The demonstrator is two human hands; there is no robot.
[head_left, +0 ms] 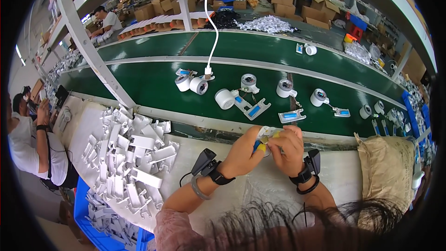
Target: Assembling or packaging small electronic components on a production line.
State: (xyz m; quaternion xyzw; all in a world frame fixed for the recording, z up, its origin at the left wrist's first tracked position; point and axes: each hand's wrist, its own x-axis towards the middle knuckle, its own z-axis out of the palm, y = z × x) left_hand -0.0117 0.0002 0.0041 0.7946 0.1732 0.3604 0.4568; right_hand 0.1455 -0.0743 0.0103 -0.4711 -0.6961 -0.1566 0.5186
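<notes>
Head view: left hand point(244, 153) and right hand point(287, 151) pinch a small white part point(265, 131) near the far edge of the table point(262, 183); likely light, stiff, slightly slippery plastic, best held by its sides.

Held part point(264, 139) sits between casings point(146, 177) and sack point(388, 172).

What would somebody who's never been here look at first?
Probably the big jumbled pile of white plastic pieces on the table, over at the left. Next, the nearer green belt running across the middle, dotted with round white gadgets. Then the left hand and right hand, close together around a small part that's partly hidden.
</notes>
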